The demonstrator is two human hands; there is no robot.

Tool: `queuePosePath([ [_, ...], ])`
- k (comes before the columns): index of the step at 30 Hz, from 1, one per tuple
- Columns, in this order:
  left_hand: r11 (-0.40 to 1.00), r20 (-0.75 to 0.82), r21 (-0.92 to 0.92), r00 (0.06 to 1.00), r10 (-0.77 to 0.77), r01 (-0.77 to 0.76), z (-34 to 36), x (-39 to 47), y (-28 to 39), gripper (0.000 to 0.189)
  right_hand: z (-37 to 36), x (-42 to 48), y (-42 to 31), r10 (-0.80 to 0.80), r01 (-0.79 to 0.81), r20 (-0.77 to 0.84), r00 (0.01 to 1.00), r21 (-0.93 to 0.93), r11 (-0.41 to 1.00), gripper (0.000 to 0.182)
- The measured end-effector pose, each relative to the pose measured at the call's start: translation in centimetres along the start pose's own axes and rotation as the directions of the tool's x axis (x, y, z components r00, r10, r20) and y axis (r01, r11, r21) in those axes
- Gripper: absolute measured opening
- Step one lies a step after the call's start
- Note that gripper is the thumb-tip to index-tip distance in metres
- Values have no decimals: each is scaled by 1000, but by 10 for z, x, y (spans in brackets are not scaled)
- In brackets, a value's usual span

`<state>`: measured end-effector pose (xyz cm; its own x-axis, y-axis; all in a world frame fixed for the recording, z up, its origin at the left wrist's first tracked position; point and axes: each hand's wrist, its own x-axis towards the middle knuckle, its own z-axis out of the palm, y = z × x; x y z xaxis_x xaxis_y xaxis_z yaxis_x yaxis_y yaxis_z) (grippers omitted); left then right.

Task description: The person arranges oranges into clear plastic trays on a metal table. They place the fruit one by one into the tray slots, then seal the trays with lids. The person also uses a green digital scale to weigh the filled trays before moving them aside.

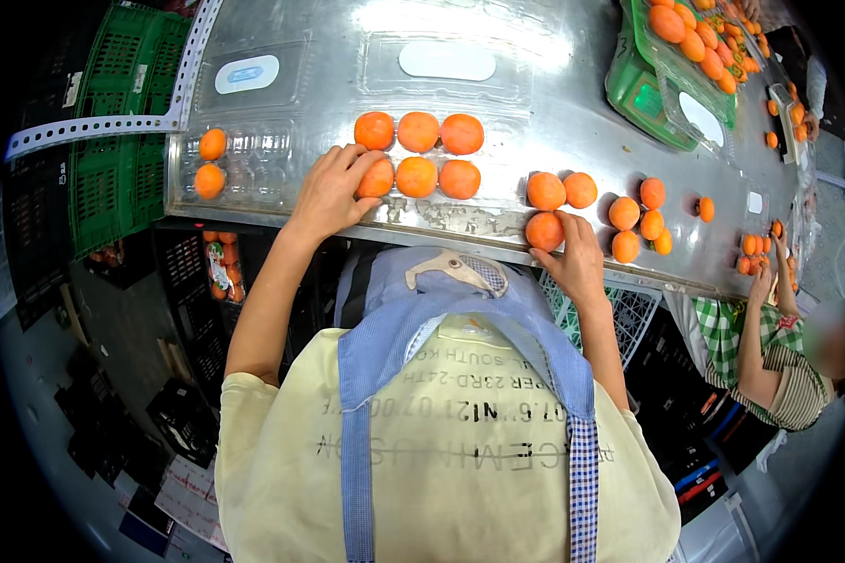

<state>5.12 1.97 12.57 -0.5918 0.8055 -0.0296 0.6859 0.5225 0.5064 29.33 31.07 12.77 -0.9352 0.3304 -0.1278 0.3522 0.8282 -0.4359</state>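
My left hand [332, 190] has its fingers and thumb around an orange persimmon [375, 179], the near left one of two short rows in a clear plastic clamshell tray [359, 84], whose lid lies flat with a white label [447, 61]. My right hand [576, 259] grips another persimmon [544, 231] near the table's front edge. Two loose persimmons [580, 190] lie just beyond it, and several more [624, 212] lie to its right. Left of my left hand, a second open clamshell [260, 162] holds two smaller fruits [213, 143] at its left end.
The metal table [570, 105] carries a green scale [641, 105] with a heaped container of persimmons [690, 42] at the back right. A perforated metal frame [91, 127] and green crates [123, 63] stand left. A co-worker [767, 352] handles fruit at the right. A packed clamshell [224, 267] sits below the table.
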Motion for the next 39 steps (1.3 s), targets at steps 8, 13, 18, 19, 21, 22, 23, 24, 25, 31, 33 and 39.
queuePosePath([
  [8, 1000, -66, -17, 998, -8, 7, 11, -7, -5, 62, -10, 3, 4, 40, -39, -47, 998, 23, 999, 54],
  [13, 999, -67, -32, 997, -42, 40, 11, -8, 0, 62, -10, 23, 9, -35, 29, -215, 976, -34, 999, 51],
  [18, 994, -181, -95, 981, -70, 54, 13, -12, 0, 60, -21, 53, 0, -215, 193, -113, 970, -180, 965, 54],
  [19, 991, -214, -121, 973, -90, 65, 15, -15, -2, 59, -21, 59, -1, -258, 242, -61, 964, -202, 949, 54],
  [21, 975, -254, -192, 954, -158, 111, 18, -20, -7, 58, -22, 70, 4, -271, 272, 33, 962, -196, 942, 55],
  [22, 961, -259, -236, 944, -206, 145, 20, -23, -9, 57, -22, 73, 6, -280, 290, 81, 957, -191, 938, 55],
  [23, 943, -263, -281, 931, -253, 178, 21, -24, -12, 56, -22, 75, 7, -273, 291, 118, 955, -188, 938, 55],
  [24, 926, -252, -316, 923, -292, 206, 22, -26, -13, 55, -21, 78, 9, -269, 296, 156, 950, -186, 937, 55],
  [25, 907, -241, -351, 913, -329, 234, 22, -26, -13, 55, -21, 81, 10, -264, 300, 194, 945, -184, 936, 55],
  [31, 928, -249, -314, 926, -283, 200, 25, -28, -6, 57, -22, 88, 11, -220, 255, 242, 945, -121, 959, 57],
  [33, 965, -275, -211, 938, -212, 156, 29, -28, -7, 59, -21, 87, 11, -200, 230, 232, 952, -108, 967, 57],
  [39, 990, -210, -82, 969, -132, 117, 22, -20, 0, 63, -20, 81, 6, -201, 212, 142, 969, -67, 975, 59],
])
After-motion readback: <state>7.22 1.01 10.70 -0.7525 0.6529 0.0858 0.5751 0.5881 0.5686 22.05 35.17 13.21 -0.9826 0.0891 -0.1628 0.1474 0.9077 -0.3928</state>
